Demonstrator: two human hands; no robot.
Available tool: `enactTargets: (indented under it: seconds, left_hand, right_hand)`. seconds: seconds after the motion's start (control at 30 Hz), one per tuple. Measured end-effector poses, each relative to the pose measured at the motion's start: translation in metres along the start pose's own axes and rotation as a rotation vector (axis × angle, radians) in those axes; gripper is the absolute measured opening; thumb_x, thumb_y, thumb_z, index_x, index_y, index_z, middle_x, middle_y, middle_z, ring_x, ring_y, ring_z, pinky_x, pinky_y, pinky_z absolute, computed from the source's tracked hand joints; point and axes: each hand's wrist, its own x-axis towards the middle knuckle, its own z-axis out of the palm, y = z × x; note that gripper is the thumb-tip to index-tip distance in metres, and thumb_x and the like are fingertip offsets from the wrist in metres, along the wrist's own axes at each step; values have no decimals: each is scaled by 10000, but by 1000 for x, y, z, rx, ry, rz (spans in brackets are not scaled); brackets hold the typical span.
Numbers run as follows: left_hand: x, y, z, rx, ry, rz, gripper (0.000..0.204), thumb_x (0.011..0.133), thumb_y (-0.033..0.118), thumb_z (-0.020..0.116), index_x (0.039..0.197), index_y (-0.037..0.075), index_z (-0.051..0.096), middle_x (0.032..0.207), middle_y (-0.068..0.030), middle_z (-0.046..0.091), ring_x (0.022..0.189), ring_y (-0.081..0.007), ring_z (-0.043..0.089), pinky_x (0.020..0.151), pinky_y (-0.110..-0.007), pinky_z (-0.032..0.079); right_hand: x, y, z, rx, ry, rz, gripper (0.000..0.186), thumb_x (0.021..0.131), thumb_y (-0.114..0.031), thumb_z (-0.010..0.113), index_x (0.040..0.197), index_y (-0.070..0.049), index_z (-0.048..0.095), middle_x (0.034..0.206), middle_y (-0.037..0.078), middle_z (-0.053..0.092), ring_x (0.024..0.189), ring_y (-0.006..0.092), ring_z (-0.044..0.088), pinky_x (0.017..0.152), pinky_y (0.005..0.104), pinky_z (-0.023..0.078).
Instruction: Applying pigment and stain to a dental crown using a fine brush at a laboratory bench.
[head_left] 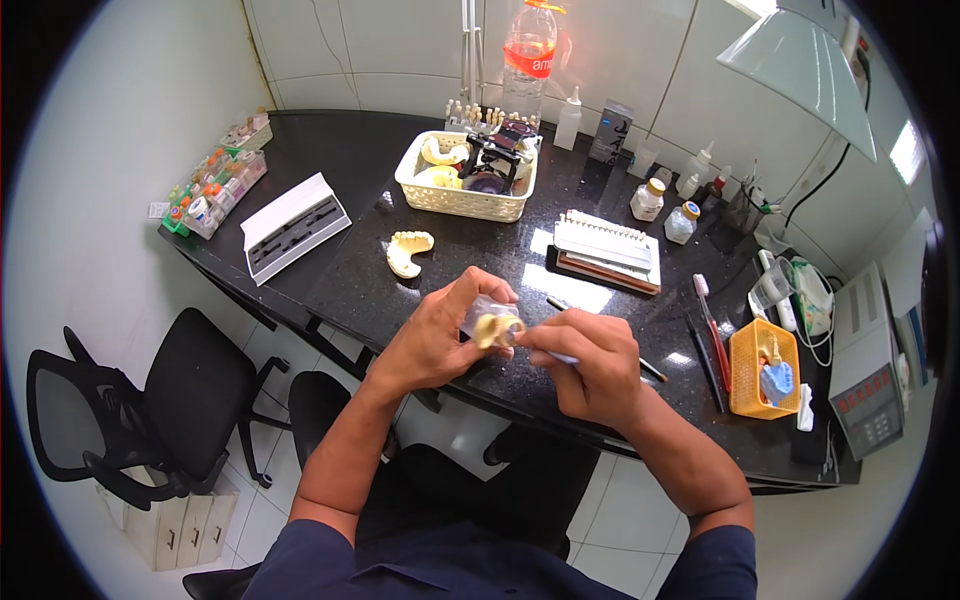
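Observation:
My left hand (pixel 435 340) is closed around a translucent plastic piece (pixel 478 310) and a small cream-yellow dental piece (pixel 492 330) at the desk's front edge. My right hand (pixel 590 365) pinches a slim light-blue-handled tool (pixel 560 356), its tip at the cream piece; fingers partly hide where they meet. Beyond my left hand lies a cream horseshoe-shaped dental model (pixel 400 258). A dark slim pen-like tool (pixel 651 370) lies partly under my right hand.
The dark desk (pixel 330 280) bears an open white case (pixel 295 225), a cream basket (pixel 458 205), white tooth-sample strips (pixel 605 240), small bottles (pixel 646 205), toothbrushes (pixel 712 330) and a yellow basket (pixel 760 395). A lamp (pixel 800 75) overhangs the right back. Black chairs (pixel 190 390) stand left.

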Motion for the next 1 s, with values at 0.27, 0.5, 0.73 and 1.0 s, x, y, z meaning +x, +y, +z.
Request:
enactTargets:
  seconds: [0.27, 0.5, 0.73, 1.0]
  left_hand:
    - [2, 1, 2, -188, -34, -85, 551, 898, 40, 852, 1209, 101, 401, 1348, -171, 689, 1272, -268, 716, 1090, -447, 592]
    - [0, 2, -2, -48, -56, -125, 487, 924, 75, 815, 1198, 100, 414, 1261, -144, 693, 1099, -303, 747, 965, -430, 588]
    - [4, 7, -7, 88, -99, 85, 569, 861, 113, 800, 1366, 45, 546, 1256, -162, 624, 1124, -320, 663, 987, -410, 536]
    - [5, -4, -6, 172, -77, 162, 546, 838, 64, 831, 1325, 29, 587, 1279, -149, 592, 1169, -309, 657, 1021, -404, 526]
  right_hand:
    - [4, -11, 0, -98, 32, -294, 309, 820, -140, 851, 1090, -20, 762, 929, 62, 718, 693, 175, 695, 594, 316, 556]
    - [4, -13, 6, -269, -3, -266, 271, 856, -160, 828, 1087, -41, 750, 891, 38, 661, 694, 161, 660, 594, 317, 530]
    - [-2, -8, 8, -4, -15, -108, 249, 803, -58, 770, 1048, -59, 732, 853, 43, 622, 689, 207, 669, 573, 353, 529]
    - [1, -6, 4, -56, 47, -58, 223, 856, 47, 768, 1070, -5, 733, 862, 120, 723, 673, 258, 699, 578, 363, 532]
